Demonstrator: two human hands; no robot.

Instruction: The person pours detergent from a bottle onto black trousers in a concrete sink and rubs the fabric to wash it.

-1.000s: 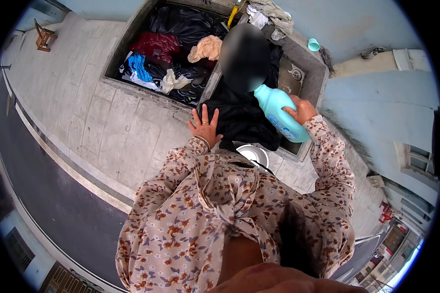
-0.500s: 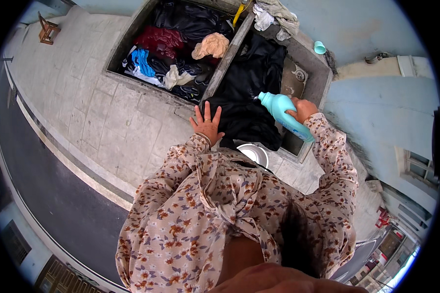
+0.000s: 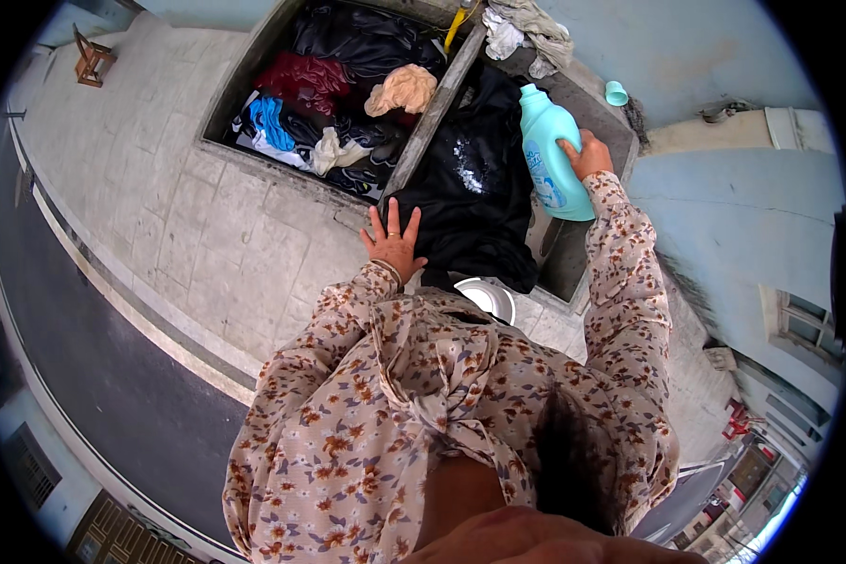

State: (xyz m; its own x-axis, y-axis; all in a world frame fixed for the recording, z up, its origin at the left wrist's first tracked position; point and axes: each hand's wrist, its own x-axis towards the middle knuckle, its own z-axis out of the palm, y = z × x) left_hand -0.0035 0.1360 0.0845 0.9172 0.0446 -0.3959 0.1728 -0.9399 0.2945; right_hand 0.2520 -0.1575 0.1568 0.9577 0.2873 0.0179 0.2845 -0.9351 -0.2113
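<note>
My right hand [image 3: 587, 156] grips the handle of a turquoise detergent bottle [image 3: 547, 150], which stands nearly upright with its uncapped neck pointing away from me. Left of the bottle, a black garment [image 3: 479, 221] is spread across the right basin, and a whitish patch of detergent [image 3: 467, 167] lies on it. My left hand [image 3: 394, 241] rests with fingers spread at the near end of the dividing wall [image 3: 434, 111], against the garment's edge. A small turquoise cap [image 3: 616, 93] sits on the basin's far right rim.
The left basin holds soaking clothes: dark pieces, a maroon garment [image 3: 301, 80], a peach cloth [image 3: 402, 90] and a blue one [image 3: 268, 120]. Grey and white cloths [image 3: 536, 28] lie at the far corner. A white bucket [image 3: 487, 296] stands below the near edge. A wooden chair [image 3: 92, 61] is far left.
The bottle has swung from tilted over the garment to nearly upright, and its pouring has stopped. A white detergent patch now shows on the black cloth. My left hand stays almost in place.
</note>
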